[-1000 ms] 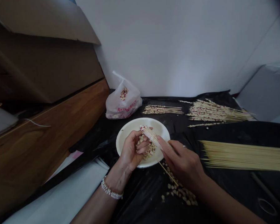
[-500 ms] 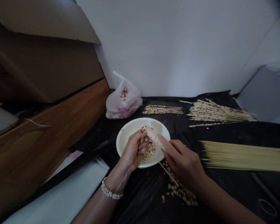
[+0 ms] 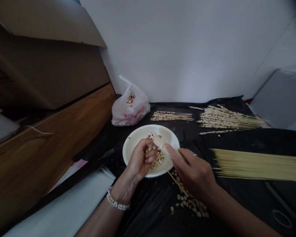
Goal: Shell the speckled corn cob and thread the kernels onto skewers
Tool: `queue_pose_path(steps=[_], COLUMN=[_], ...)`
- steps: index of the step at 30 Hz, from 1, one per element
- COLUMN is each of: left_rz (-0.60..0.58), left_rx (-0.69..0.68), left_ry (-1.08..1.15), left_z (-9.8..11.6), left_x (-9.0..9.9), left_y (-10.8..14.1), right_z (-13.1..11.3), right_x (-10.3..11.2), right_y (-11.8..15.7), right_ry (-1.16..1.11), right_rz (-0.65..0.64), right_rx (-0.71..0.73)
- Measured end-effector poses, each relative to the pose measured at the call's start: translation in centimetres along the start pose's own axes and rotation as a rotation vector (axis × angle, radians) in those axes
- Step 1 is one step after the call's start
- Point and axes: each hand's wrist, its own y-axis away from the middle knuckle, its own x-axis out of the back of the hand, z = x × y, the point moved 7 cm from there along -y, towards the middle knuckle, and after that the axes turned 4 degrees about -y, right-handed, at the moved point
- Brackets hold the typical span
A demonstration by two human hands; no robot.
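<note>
Over the white bowl [image 3: 129, 154] I hold a pale corn cob [image 3: 160, 142] with a few dark red kernels near its far end. My left hand [image 3: 140, 158] has its fingers curled around the far part of the cob. Around the near end, my right hand [image 3: 193, 166] is closed, with the thumb lying along the cob. Loose corn kernels [image 3: 159, 161] lie in the bowl below. A single thin wooden stick [image 3: 177, 183] leans by the bowl's front edge, over kernels scattered [image 3: 193, 205] on the black plastic sheet.
Behind the bowl stands a white plastic bag [image 3: 130, 110] holding kernels. Sticks threaded with kernels lie in a small bunch [image 3: 166, 116] and a larger bunch [image 3: 219, 118]. Bare wooden skewers [image 3: 259, 164] lie at right. A cardboard box [image 3: 51, 69] stands at left.
My right thumb has shifted slightly up and left along the cob. The cob's far end has moved slightly left; both hands keep hold of it.
</note>
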Motion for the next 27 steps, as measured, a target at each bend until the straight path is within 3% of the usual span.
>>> queue_pose_path(steps=[11, 16, 27], left_rz=[0.073, 0.004, 0.031], left_rx=[-0.109, -0.021, 0.066], left_ry=[-0.144, 0.0, 0.105], left_z=[0.11, 0.02, -0.32], left_x=[0.4, -0.02, 0.12], left_y=[-0.08, 0.05, -0.01], right_z=[-0.11, -0.22, -0.14], right_x=[0.16, 0.59, 0.35], right_y=[0.03, -0.67, -0.02], right_ry=[-0.049, -0.041, -0.002], right_rz=[0.035, 0.048, 0.071], right_rx=[-0.023, -0.048, -0.024])
